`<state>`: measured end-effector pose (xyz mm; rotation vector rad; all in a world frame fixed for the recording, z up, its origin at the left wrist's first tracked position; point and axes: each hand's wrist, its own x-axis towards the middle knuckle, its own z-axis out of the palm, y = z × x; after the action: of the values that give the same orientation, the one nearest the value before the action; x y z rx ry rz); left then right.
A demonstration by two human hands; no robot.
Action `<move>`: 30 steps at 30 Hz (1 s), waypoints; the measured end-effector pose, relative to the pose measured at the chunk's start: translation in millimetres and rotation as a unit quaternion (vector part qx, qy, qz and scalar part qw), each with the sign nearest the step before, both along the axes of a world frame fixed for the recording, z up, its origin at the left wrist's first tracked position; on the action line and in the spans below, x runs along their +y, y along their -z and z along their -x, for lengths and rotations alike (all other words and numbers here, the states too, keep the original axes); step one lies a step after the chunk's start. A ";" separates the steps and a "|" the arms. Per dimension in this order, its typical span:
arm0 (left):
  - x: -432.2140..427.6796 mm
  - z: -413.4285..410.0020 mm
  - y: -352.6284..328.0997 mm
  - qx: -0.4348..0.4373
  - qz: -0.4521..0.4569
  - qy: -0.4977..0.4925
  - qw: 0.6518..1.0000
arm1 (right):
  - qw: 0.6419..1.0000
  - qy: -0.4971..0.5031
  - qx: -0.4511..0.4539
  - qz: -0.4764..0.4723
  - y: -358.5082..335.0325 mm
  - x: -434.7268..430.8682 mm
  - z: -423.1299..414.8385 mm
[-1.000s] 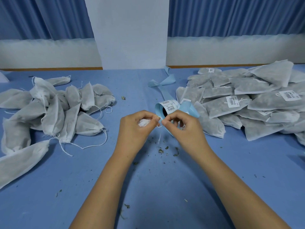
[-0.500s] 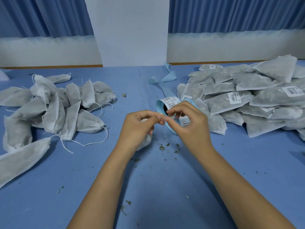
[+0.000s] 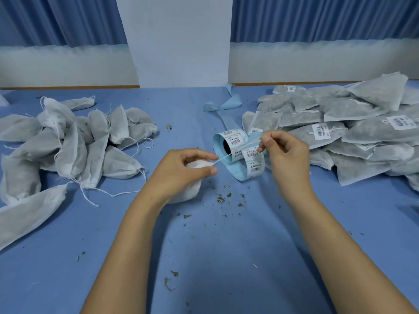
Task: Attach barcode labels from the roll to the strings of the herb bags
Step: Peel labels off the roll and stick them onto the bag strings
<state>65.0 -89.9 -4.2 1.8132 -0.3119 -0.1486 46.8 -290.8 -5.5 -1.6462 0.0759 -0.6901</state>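
Bag [image 3: 189, 189]: 1 white bag sits on the table [image 3: 226, 257] at centre, under your left hand.
String [image 3: 238, 150]: runs taut from the bag's neck up and right, crossing in front of the roll. No label is on it yet.
Left hand [image 3: 181, 171]: fingers curl round the bag and grip it at the neck.
Right hand [image 3: 285, 155]: thumb and forefinger pinch the string's far end; the other fingers are curled.
Roll [image 3: 235, 143]: lies just behind the string, between your hands. Several barcode labels are still on its blue backing.
Backing [image 3: 226, 105]: the spent strip trails away toward the table's far edge.
Done: the right pile [image 3: 362, 123] lies flat-stacked, and a label [image 3: 320, 131] shows on several of its strings.
Left: the left pile [image 3: 68, 150] shows bare strings and no labels. Judge the task roughly half complete; hidden bags cannot be counted.
Contents: grey-green fill shows through the fabric of the bags in both piles.
Spill: crumbs [image 3: 222, 198] lie scattered on the table near the held bag.
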 end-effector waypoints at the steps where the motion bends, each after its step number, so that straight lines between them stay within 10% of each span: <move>1: 2.7 0.3 -0.5 0.010 -0.020 0.008 1.000 | 1.000 0.001 0.017 -0.018 -0.7 -3.0 -1.5; 7: 0.8 5.5 0.7 0.065 0.007 -0.029 0.997 | 0.996 0.036 -0.038 -0.070 -3.0 3.1 1.8; 12: -6.0 1.9 2.3 0.121 0.157 -0.160 0.967 | 0.917 -0.062 -0.266 0.292 7.2 40.7 18.6; 15: -6.0 -2.0 3.7 0.121 0.189 -0.179 0.958 | 0.875 -0.124 -0.247 0.397 16.4 54.1 16.7; 21: -10.4 -0.4 -1.5 0.134 0.379 -0.067 0.913 | 0.950 -0.228 -0.037 0.208 20.9 54.8 18.8; 26: -17.5 4.8 -3.2 0.064 0.333 -0.059 0.939 | 0.963 -0.228 0.037 0.138 20.5 53.5 19.0; 30: -13.4 7.3 -3.2 -0.061 0.120 -0.026 0.991 | 0.970 -0.193 0.027 0.147 20.3 51.1 16.0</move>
<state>57.8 -103.4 -1.0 1.5922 -0.3530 0.0367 30.8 -239.7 -25.7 -1.8924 -0.3151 -0.3681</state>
